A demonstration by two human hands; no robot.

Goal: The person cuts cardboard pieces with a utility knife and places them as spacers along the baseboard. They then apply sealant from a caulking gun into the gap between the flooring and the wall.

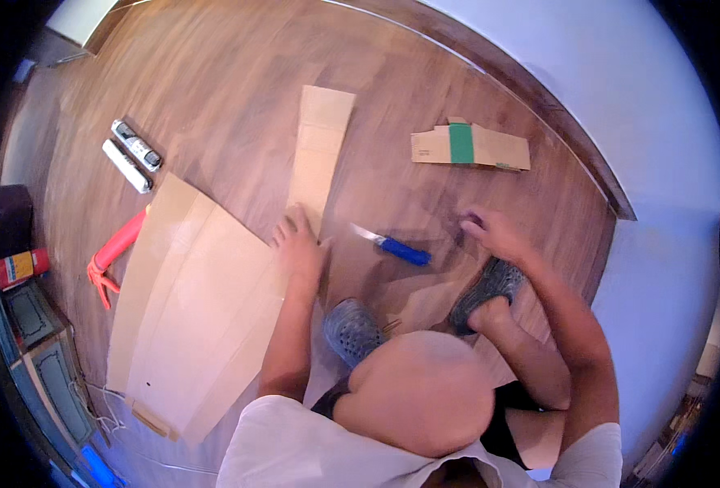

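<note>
My left hand [299, 244] lies with fingers apart on the near end of a long cardboard strip [322, 130], beside a large, wide cardboard sheet [189, 309] on the floor. My right hand [494, 232] is raised above the right foot, fingers curled around a small dark item that I cannot make out. A knife [404, 252] with a blue handle and bare blade lies on the floor between my hands. A smaller cardboard piece [502, 150] with a green band lies at the back right.
Two silver-white cartridges [128, 165] and a red caulking gun [120, 244], partly under the sheet, lie left. Cabinets [51, 374] and a white cable [112, 419] line the left side. A white wall [661, 268] bounds the right. My feet in grey clogs [352, 329] are near the knife.
</note>
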